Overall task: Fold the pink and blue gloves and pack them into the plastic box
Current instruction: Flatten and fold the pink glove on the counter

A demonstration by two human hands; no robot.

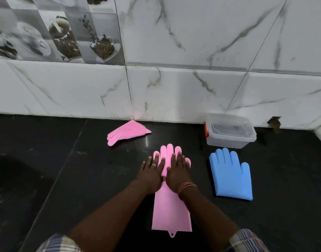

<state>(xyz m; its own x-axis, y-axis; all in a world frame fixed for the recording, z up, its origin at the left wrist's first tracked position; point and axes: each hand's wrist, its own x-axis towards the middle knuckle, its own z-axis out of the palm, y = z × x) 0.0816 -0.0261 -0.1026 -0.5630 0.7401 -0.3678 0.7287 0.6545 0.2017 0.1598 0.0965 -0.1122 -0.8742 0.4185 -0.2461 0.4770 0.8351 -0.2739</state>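
Pink glove [171,211] flat, smooth, unfolded.

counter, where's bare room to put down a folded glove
Bare black counter lies left of both hands, below the far pink glove. A narrower strip runs between the near pink glove and the blue glove. It is crowded between blue glove and box.
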